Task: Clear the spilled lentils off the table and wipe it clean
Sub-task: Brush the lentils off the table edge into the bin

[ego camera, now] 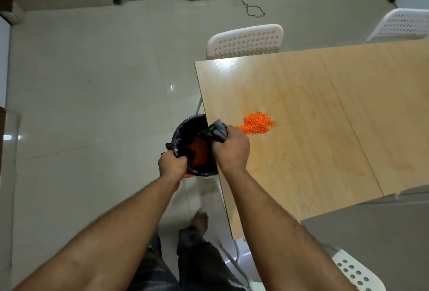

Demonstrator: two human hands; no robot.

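A pile of orange lentils (256,124) lies on the light wooden table (313,132), close to its left edge. My right hand (231,149) grips a bunched grey cloth (218,131) right at that edge, just left of the pile. Held against the table's edge is a small bin lined with a black bag (183,132), and orange lentils (197,151) lie inside it. My left hand (173,165) grips the bin's near rim.
A white perforated chair (246,41) stands behind the table, another (404,23) at far right, and a third (357,272) near my right forearm. A grey surface (371,239) adjoins the table's near right. My bare foot (200,221) stands on the tiled floor.
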